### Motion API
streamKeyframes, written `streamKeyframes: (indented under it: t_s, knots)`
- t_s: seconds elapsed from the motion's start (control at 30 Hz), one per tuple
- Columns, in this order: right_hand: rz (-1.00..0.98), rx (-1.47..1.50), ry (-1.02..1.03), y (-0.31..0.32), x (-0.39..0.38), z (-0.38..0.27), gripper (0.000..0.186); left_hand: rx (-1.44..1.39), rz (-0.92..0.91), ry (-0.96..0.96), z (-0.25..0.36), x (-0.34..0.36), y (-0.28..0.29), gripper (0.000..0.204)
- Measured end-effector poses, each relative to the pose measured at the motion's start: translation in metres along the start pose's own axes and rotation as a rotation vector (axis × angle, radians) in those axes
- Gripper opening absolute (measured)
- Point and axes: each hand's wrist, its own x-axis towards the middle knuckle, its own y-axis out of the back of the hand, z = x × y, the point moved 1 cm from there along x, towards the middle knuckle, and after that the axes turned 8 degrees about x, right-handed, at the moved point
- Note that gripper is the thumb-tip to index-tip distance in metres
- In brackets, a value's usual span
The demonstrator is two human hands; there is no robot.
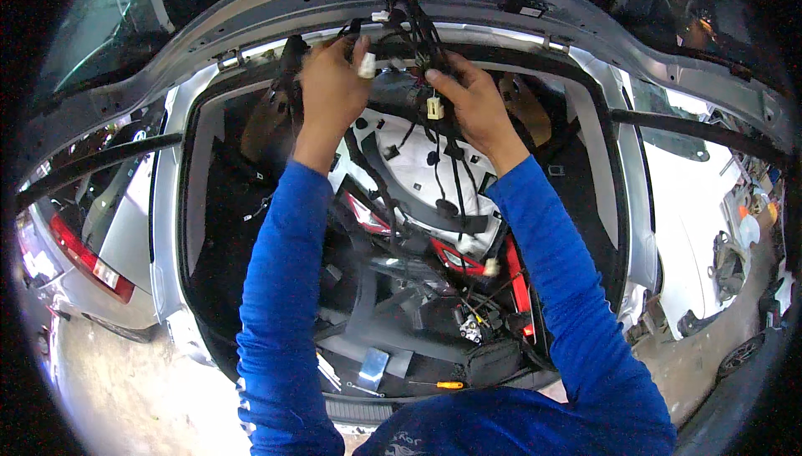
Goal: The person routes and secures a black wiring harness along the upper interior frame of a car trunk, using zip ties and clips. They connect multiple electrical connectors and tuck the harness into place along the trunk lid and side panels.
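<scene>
My left hand (332,88), slightly blurred, is curled at the dark wiring (351,28) under the raised tailgate (276,13), a white connector (367,66) at its fingers. My right hand (471,105) grips the hanging wire harness (423,34) with thumb and fingers. Just below that thumb dangles a cream connector (434,108). More dark cables descend from between my hands over a white panel (393,143) lying in the open cargo area. Some of the fingertips are hidden behind the wires and my hands.
Red-and-clear lamps (368,214), a metal mechanism (470,326), a yellow-handled screwdriver (448,385) and a wrench (366,389) lie in the cargo area. Struts (125,152) flank the opening. A silver car (117,306) stands left; a white car body (685,230) and piled parts stand right.
</scene>
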Motion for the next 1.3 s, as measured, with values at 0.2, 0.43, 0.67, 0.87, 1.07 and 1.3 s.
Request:
streamKeyframes:
  t_s: [0.2,0.43,0.67,0.87,1.07,1.3]
  knots:
    - [0.014,0.312,-0.088,0.001,-0.008,0.005,0.047,-1.017,-0.517,0.276,0.038,-0.004,-0.003,0.041]
    - [-0.013,0.144,-0.074,0.008,-0.004,-0.009,0.044,-1.248,-0.592,0.317,0.039,0.015,-0.007,0.032]
    - [-0.002,-0.077,-0.171,0.015,0.009,-0.03,0.055,-1.276,-0.445,0.472,0.023,0.004,0.011,0.038]
    - [-0.101,-0.113,-0.212,0.021,0.02,-0.032,0.047,-0.741,-0.447,0.178,0.022,-0.011,0.022,0.049]
    - [-0.144,0.246,-0.419,0.013,0.03,-0.035,0.037,-0.262,-0.018,-0.074,0.025,-0.016,0.005,0.043]
    - [-0.137,0.319,-0.324,-0.014,0.045,-0.059,0.036,-0.73,-0.244,0.154,0.03,-0.031,-0.004,0.039]
